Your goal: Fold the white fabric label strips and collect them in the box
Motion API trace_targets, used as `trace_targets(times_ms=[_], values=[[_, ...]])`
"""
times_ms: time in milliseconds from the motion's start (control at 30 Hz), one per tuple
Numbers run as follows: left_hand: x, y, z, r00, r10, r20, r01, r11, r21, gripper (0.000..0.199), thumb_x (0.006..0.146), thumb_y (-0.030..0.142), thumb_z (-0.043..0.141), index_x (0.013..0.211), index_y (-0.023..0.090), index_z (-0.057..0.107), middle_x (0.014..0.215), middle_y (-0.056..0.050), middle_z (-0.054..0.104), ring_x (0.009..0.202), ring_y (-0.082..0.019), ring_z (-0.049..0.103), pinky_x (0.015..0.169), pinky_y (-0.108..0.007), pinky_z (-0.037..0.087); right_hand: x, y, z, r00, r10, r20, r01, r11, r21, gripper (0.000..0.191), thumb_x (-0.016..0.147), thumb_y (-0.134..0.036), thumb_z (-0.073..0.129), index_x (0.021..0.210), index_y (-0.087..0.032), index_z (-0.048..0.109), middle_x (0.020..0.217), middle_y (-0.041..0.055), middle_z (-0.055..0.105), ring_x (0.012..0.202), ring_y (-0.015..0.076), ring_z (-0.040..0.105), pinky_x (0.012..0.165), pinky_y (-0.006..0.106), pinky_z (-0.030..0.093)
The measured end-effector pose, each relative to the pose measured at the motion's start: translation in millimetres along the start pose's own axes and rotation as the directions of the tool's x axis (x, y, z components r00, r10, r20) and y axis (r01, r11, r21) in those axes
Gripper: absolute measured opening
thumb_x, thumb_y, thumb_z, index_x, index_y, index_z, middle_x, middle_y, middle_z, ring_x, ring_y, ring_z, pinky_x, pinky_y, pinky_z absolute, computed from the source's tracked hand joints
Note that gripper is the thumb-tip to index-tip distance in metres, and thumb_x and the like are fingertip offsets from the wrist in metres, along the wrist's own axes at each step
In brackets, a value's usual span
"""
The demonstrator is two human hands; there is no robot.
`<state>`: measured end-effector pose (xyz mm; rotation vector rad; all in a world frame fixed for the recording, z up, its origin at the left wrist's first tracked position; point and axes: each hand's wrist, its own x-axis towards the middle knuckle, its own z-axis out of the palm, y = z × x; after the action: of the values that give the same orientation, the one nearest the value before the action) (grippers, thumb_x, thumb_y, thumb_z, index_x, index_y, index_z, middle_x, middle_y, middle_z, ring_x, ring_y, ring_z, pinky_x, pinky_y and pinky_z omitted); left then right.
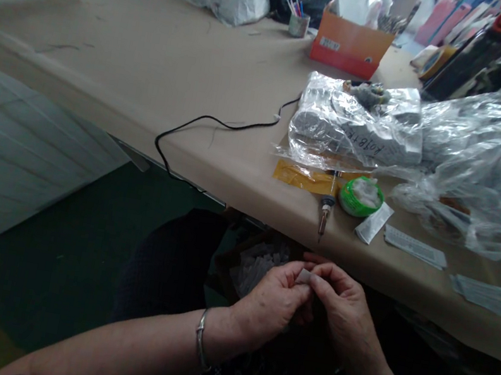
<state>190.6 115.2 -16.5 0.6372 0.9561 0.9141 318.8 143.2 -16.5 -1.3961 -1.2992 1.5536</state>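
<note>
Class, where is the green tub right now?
In the head view, the green tub sits right of centre near the table's front edge, just right of the soldering iron and below the plastic-wrapped bundle.

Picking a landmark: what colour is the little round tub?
The tub is bright green, seen best in the head view.

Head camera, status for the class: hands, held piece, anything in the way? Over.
Left hand and right hand pinching small pale piece. Nearest possible obstruction: pointed tool on table, tip towards hands.
</note>
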Motion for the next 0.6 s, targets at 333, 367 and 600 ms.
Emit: trace_targets(times_ms=[333,367,600], values=[[5,21,-13.8,0.923,0.366,-0.118,-0.274,0.841,0.467,0.018,0.085,0.029,0.054,0.090,0.017,0.067,0.084,-0.002,0.067,0.077,-0.014,0.058,0.073,-0.022,0.045,17,-14,-4,0.959,-0.282,-0.027,0.264,0.925,-0.272,0.017,0.078,-0.033,0.061,0.068,-0.019,0.062,0.101,0.0058,0.066,0.096,0.0208,0.060,0.083,0.028,0.044],[6,23,-14.6,0.915,0.386,-0.118,-0.283,0.822,0.494,0.018,0.085,0.030,0.054,0.088,0.017,0.067,0.082,-0.002,0.067,0.076,-0.014,0.058,0.071,-0.022,0.045,17,-14,-4,0.951,-0.309,-0.025,0.290,0.913,-0.287,0.017,0.079,-0.032,0.061,0.068,-0.019,0.061,0.097,0.0054,0.066,0.094,0.0203,0.060,0.082,0.027,0.044],[12,30,-18.0,0.864,0.502,-0.031,-0.351,0.647,0.677,0.022,0.089,0.028,0.048,0.081,0.017,0.065,0.075,-0.002,0.064,0.068,-0.012,0.056,0.066,-0.021,0.042,15,-21,-4,0.936,-0.351,-0.015,0.316,0.858,-0.405,0.014,0.081,-0.032,0.058,0.076,-0.020,0.062,0.065,-0.0018,0.059,0.058,0.0123,0.052,0.055,0.022,0.042]])
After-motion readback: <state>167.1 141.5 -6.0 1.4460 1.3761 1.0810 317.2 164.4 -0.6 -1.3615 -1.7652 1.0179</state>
